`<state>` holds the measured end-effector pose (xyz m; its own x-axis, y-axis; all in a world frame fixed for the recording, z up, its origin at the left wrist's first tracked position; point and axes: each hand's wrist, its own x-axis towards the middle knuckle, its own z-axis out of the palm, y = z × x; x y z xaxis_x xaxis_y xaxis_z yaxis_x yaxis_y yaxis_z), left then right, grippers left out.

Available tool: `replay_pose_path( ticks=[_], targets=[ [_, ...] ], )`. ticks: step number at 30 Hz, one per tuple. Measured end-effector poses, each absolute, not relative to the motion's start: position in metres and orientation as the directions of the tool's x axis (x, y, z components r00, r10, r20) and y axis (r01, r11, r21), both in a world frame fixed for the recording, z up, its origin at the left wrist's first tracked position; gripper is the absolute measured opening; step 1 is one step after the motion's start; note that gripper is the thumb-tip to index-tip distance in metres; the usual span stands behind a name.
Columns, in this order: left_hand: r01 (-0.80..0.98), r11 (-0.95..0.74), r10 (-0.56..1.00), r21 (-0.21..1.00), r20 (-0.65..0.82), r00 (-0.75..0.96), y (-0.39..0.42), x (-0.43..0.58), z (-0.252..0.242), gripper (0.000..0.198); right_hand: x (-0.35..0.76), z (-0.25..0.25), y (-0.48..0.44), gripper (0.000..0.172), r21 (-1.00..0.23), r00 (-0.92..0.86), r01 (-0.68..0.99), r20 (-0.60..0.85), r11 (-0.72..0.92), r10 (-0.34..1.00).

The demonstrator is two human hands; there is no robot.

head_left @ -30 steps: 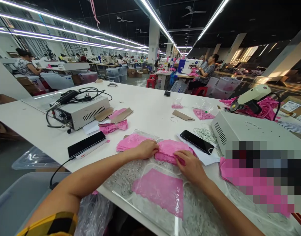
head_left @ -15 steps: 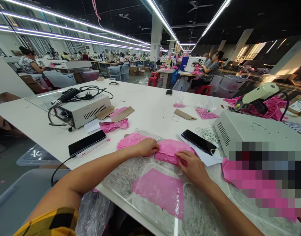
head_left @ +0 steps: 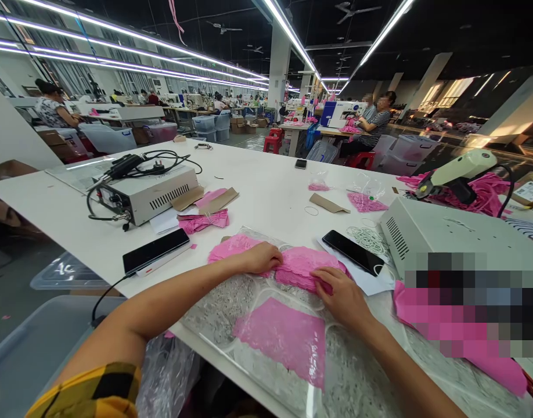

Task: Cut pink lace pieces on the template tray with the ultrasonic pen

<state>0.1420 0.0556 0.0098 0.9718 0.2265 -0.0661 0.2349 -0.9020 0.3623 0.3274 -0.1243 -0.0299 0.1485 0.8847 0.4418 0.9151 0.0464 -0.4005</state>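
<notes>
Two small stacks of pink lace pieces lie side by side on the white table [head_left: 258, 191]. My left hand [head_left: 260, 258] curls over the near edge of the left stack [head_left: 229, 248], fingers pressed together. Fingers of my right hand [head_left: 342, 296] pinch the near edge of the right stack [head_left: 303, 267]. Closer to me a flat pink lace panel [head_left: 284, 339] lies under a clear plastic sheet [head_left: 231, 305].
A black phone [head_left: 352, 251] lies on paper right of the stacks, another phone [head_left: 154, 251] to the left. Grey machine boxes stand at left [head_left: 151, 194] and right [head_left: 449, 232]. More pink pieces [head_left: 203, 220] and cardboard strips [head_left: 328, 203] are scattered. Other people work at far tables.
My hands stay on the two lace stacks with almost no movement. The view has shifted slightly to the left.
</notes>
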Motion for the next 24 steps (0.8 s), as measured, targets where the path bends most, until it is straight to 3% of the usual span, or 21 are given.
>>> replay_pose_path(
  ticks=[7, 15, 19, 24],
  targets=[
    [0.244, -0.903, 0.251, 0.354, -0.026, 0.968, 0.054, 0.142, 0.011, 0.025, 0.328, -0.025, -0.126, 0.026, -0.404, 0.156, 0.914, 0.440, 0.040, 0.884],
    [0.227, -0.922, 0.275, 0.315, 0.118, 0.954, 0.047, 0.143, 0.023, 0.018, 0.302, 0.004, -0.099, 0.025, -0.406, 0.186, 0.914, 0.404, -0.007, 0.896],
    [0.244, -0.923, 0.307, 0.299, 0.185, 0.933, 0.041, 0.144, 0.022, 0.016, 0.283, 0.007, -0.067, 0.012, -0.423, 0.212, 0.904, 0.322, -0.060, 0.923],
    [0.362, -0.888, 0.428, 0.285, 0.220, 0.877, 0.039, 0.145, 0.007, 0.026, 0.284, 0.006, -0.051, 0.025, -0.476, 0.254, 0.873, 0.256, -0.108, 0.933]
  ],
)
